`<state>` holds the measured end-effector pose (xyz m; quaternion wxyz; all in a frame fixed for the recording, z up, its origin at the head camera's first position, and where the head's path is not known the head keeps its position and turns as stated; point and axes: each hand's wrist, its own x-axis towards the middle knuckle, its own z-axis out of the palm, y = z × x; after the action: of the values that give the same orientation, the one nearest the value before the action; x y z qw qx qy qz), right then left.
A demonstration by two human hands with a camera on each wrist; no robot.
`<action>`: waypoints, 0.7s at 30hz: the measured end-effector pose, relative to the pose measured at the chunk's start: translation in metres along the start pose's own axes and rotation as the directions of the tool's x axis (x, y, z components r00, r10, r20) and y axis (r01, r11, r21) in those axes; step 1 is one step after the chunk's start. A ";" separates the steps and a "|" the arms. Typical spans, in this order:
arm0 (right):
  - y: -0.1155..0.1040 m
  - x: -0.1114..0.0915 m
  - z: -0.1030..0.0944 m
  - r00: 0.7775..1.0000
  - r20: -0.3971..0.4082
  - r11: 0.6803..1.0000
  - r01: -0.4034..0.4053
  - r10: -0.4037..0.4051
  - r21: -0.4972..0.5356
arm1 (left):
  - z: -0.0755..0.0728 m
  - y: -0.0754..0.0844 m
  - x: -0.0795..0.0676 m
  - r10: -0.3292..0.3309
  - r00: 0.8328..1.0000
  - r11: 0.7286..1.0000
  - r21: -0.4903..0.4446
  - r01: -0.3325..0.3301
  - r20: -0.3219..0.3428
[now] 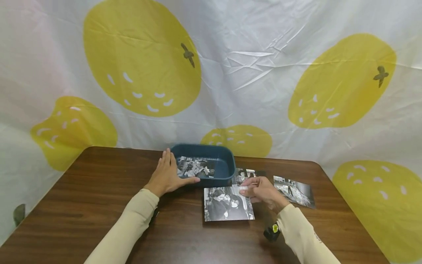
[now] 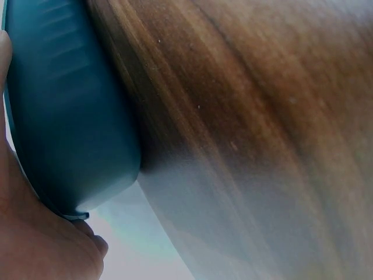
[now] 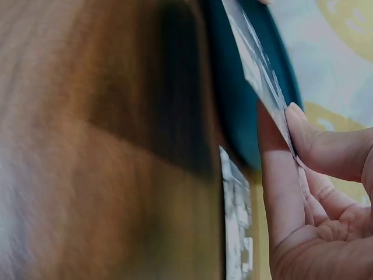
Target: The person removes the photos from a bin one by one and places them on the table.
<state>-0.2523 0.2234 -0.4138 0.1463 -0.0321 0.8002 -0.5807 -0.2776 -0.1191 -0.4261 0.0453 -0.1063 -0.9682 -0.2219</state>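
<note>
My right hand (image 1: pixel 265 192) pinches a black-and-white photo (image 1: pixel 227 205) at its upper right corner, between thumb and fingers. The right wrist view shows this photo (image 3: pixel 262 81) nearly edge-on, raised off the table. My left hand (image 1: pixel 166 174) rests against the left end of a dark teal plastic basin (image 1: pixel 227 161), fingers straight along its side and thumb stretched along the front rim. Inside the basin lies another black-and-white photo (image 1: pixel 194 167). A further photo (image 1: pixel 242 176) lies beside the basin's right end, partly hidden behind the right hand and the held print.
To the right, a black-and-white photo (image 1: pixel 293 191) lies on the brown wood-grain table (image 1: pixel 82 205). A white cloth with yellow fruit prints (image 1: pixel 141 58) hangs behind the table's back edge. A small black device with a yellow spot (image 1: pixel 271 233) is at my right wrist.
</note>
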 end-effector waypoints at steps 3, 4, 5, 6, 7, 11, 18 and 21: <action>0.004 0.001 0.009 1.000 -0.003 1.000 0.008 -0.008 -0.028 | 0.000 0.000 0.000 0.001 1.000 1.000 -0.003 -0.001 0.002; 0.004 0.001 0.012 1.000 -0.009 0.999 0.012 -0.012 -0.037 | 0.000 0.000 0.000 -0.001 1.000 1.000 -0.001 0.001 0.004; 0.005 0.001 0.016 1.000 -0.015 0.999 0.015 -0.016 -0.041 | 0.000 0.000 0.000 0.000 1.000 1.000 -0.001 0.000 0.001; 0.005 0.002 0.020 1.000 -0.023 0.999 0.020 -0.021 -0.050 | 0.000 0.000 -0.001 0.002 1.000 1.000 -0.005 -0.002 -0.002; 0.005 0.002 0.023 0.999 -0.030 0.998 0.022 -0.024 -0.053 | 0.000 0.000 -0.001 0.002 1.000 1.000 -0.004 -0.002 -0.003; 0.007 0.006 0.038 0.998 -0.043 0.997 0.052 -0.054 -0.061 | -0.001 0.001 -0.001 -0.001 1.000 1.000 -0.008 0.001 -0.002; 0.009 0.016 0.061 0.994 -0.054 0.993 0.092 -0.096 -0.071 | 0.001 0.000 0.000 -0.006 1.000 1.000 0.005 0.006 -0.006; 0.006 0.018 0.071 0.991 -0.077 0.990 0.100 -0.108 -0.104 | 0.002 0.000 0.000 -0.008 1.000 1.000 0.001 0.008 -0.009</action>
<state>-0.2495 0.1564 -0.4429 0.0809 -0.0573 0.8307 -0.5478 -0.2772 -0.1187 -0.4275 0.0487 -0.1015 -0.9685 -0.2220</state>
